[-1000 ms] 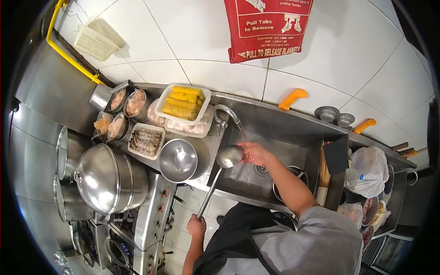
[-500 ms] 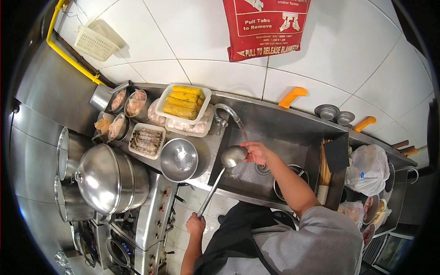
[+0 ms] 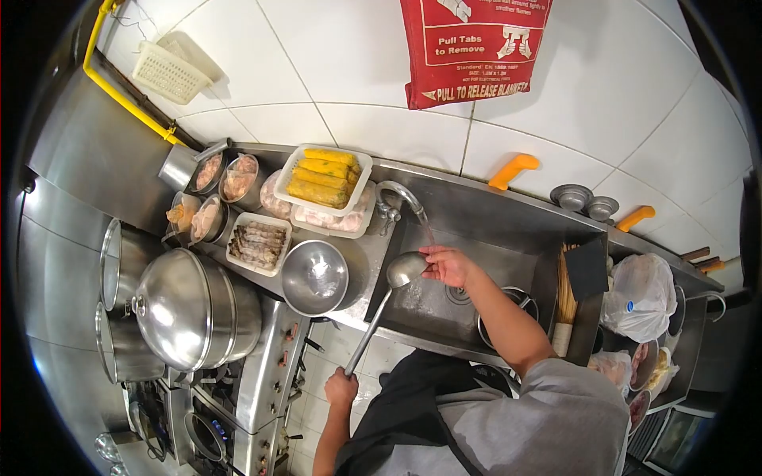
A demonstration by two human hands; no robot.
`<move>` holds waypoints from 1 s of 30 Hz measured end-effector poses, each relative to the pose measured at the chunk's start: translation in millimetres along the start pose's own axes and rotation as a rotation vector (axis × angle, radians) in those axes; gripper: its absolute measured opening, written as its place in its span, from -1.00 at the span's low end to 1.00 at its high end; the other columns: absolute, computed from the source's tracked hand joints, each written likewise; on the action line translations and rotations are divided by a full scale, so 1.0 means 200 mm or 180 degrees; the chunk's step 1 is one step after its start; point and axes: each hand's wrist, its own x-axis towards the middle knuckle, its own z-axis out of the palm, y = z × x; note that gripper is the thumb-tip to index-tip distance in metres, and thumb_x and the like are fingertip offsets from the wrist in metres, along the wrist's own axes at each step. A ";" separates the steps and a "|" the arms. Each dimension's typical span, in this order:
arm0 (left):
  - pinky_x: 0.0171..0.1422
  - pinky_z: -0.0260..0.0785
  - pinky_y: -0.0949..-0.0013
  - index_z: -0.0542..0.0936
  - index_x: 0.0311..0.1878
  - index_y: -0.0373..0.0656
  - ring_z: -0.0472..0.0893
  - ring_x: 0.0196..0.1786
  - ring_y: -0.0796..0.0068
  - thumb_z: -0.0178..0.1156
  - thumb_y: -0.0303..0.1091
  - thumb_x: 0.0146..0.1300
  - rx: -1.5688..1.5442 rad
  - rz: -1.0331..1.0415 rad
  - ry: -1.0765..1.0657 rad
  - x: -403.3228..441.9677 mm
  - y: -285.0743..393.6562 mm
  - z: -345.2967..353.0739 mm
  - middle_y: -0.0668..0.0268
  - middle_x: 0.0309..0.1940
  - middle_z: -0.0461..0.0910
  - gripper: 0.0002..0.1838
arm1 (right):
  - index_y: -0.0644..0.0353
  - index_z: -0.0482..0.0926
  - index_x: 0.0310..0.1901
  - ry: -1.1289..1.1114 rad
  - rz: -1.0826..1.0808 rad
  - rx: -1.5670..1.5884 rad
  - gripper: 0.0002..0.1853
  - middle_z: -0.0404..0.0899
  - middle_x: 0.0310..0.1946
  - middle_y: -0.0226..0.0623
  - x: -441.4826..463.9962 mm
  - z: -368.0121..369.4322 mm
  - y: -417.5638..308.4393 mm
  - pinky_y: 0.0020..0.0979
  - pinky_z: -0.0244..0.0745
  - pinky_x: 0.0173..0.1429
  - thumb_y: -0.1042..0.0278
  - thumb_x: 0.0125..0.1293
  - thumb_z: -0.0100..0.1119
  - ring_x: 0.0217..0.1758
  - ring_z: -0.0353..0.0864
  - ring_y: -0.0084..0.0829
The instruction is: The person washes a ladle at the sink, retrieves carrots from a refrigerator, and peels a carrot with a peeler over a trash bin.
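Note:
A long-handled steel ladle (image 3: 406,270) is tilted over the left part of the sink (image 3: 508,210), its bowl up near the tap. My left hand (image 3: 341,387) is closed round the far end of its handle, outside the sink's front edge. At the bowl, my right hand (image 3: 447,266) grips the rim, with the fingers partly hidden behind it. Water runs from the curved tap (image 3: 401,194) just above my right fingers. Left of the ladle, a steel mixing bowl (image 3: 315,278) stands on the counter.
White trays hold yellow rolls (image 3: 324,178) and shrimp (image 3: 259,244) at the back left. A big lidded steamer pot (image 3: 186,309) stands by the stove, where a blue flame (image 3: 218,424) burns. Skewers (image 3: 566,293) and plastic bags (image 3: 639,297) are on the right.
The whole view has shifted slightly to the right. Both hands keep their hold on the ladle, which stays in almost the same place under the tap.

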 end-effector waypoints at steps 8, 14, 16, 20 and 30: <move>0.04 0.50 -0.02 0.62 -0.16 -0.21 0.67 -0.15 -0.09 0.19 -0.14 0.13 -0.0018 0.0040 -0.0203 -0.02 0.12 -0.15 -0.09 -0.27 0.67 -0.66 | 0.29 0.45 0.07 0.0734 -0.0135 -0.0470 -0.66 0.61 -0.21 -0.18 0.10 -0.07 -0.01 -0.21 0.68 -0.07 0.59 0.23 0.08 -0.24 0.68 -0.27; 0.10 0.47 -0.05 0.65 -0.19 -0.26 0.65 -0.11 -0.11 0.17 -0.16 0.11 -0.0222 0.0149 -0.0608 -0.01 0.19 -0.22 -0.11 -0.22 0.66 -0.65 | 0.25 0.63 -0.16 0.1337 -0.0806 -0.3579 -0.81 0.66 -0.23 -0.13 0.09 0.02 -0.09 -0.20 0.64 -0.10 0.39 0.26 0.12 -0.33 0.67 -0.13; -0.05 0.51 0.00 0.65 -0.24 -0.34 0.68 -0.24 -0.06 0.20 -0.10 0.11 -0.0210 0.0637 -0.0758 0.03 0.13 -0.22 -0.11 -0.31 0.66 -0.59 | 0.23 0.65 -0.26 0.1547 -0.1350 -0.5170 -0.81 0.66 -0.26 -0.09 0.11 0.00 -0.06 -0.15 0.60 -0.11 0.30 0.28 0.13 -0.32 0.66 -0.06; -0.42 0.46 0.12 0.58 -0.41 -0.44 0.61 -0.58 0.14 0.25 0.05 0.13 -0.0715 0.0253 -0.1985 -0.02 0.27 -0.52 -0.02 -0.58 0.58 -0.44 | 0.18 0.61 -0.32 0.1609 -0.1866 -0.6246 -0.78 0.64 -0.30 -0.03 0.29 -0.19 0.07 -0.05 0.55 -0.13 0.19 0.30 0.16 -0.23 0.65 0.03; -0.70 0.17 0.32 0.45 -0.50 -0.24 0.31 -0.75 0.46 0.29 0.10 0.18 -0.1113 -0.0106 -0.2516 0.13 0.26 -0.51 0.32 -0.72 0.33 -0.47 | 0.17 0.55 -0.11 0.1036 -0.1764 -0.6201 -0.80 0.62 -0.13 0.02 0.40 -0.28 0.05 -0.05 0.52 0.02 0.30 0.30 0.11 -0.08 0.63 0.03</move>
